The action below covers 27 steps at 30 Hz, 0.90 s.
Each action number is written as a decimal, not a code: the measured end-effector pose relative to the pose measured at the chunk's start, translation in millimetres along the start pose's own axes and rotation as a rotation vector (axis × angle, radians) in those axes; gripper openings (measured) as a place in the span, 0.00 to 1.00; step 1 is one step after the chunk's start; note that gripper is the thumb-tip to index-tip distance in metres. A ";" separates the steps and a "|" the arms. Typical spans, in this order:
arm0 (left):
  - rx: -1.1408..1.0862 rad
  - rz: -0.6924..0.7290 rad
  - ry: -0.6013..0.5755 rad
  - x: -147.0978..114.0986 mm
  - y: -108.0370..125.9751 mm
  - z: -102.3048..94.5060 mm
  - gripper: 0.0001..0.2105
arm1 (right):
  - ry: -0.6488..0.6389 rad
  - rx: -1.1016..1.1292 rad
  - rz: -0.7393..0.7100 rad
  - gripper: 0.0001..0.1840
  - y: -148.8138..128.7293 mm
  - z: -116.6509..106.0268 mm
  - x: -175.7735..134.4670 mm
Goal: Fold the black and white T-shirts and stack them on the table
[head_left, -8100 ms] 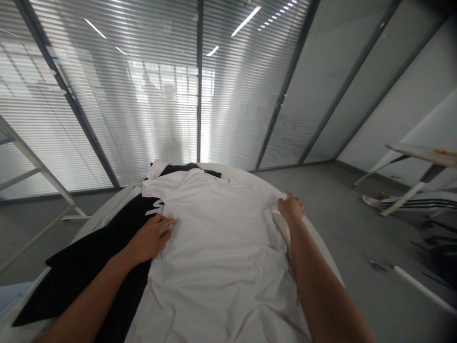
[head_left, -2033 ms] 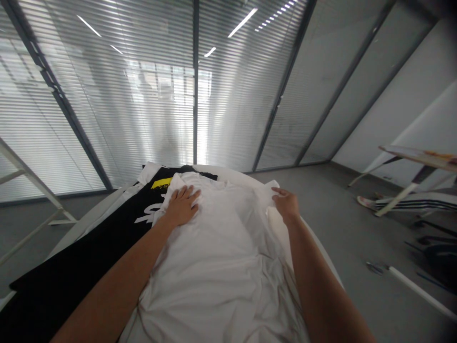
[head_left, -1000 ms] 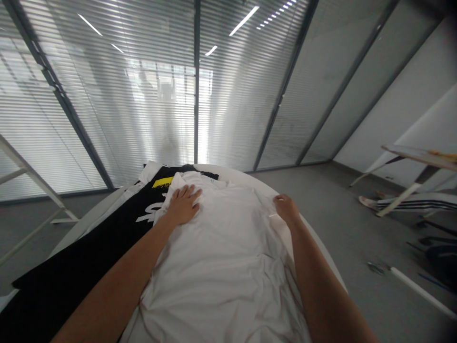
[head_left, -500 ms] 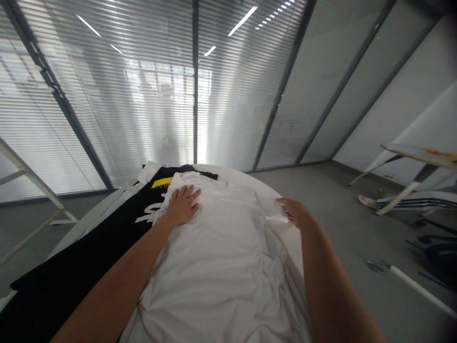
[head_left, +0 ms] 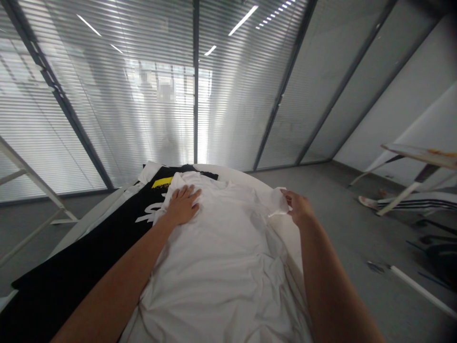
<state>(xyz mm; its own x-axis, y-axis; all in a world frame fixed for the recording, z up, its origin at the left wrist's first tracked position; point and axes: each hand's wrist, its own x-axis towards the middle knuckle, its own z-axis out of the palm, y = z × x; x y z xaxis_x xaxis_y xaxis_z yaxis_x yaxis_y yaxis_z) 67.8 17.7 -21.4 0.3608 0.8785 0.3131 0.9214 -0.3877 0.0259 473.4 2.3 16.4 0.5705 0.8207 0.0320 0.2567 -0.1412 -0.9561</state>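
A white T-shirt lies spread out, its collar at the far end and soft wrinkles toward me. My left hand rests flat on its upper left part, fingers spread. At the shirt's right sleeve, my right hand pinches the sleeve's outer edge and holds it a little up off the surface. Under and left of the white shirt lies a black T-shirt with a yellow patch and white lettering. The white rounded table beneath shows along the far and right edges.
A glass partition with blinds stands behind the table. To the right are another table, a person's leg in striped trousers and a white bar over the floor. A white metal frame stands left.
My right hand has lifted the sleeve edge slightly, and the sleeve now stands up and out more. My left hand stays in place.
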 end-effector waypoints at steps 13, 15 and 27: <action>-0.038 0.000 0.001 0.4 0.8 -0.3 0.27 | -0.014 0.028 -0.235 0.37 -24.1 13.7 -16.0; -0.041 0.000 0.003 0.5 0.6 0.0 0.27 | -0.051 0.011 -0.269 0.37 -29.3 19.9 -22.5; -0.054 0.002 0.008 0.5 1.4 -0.9 0.27 | -0.434 -0.741 -0.544 0.31 -17.3 75.9 -56.6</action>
<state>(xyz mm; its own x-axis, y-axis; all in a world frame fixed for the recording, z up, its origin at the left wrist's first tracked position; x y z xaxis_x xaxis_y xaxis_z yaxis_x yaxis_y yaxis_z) 69.2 17.3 -20.3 0.3613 0.8755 0.3210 0.9115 -0.4041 0.0761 377.4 0.3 8.9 -0.0630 0.9852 0.1595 0.9002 0.1250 -0.4172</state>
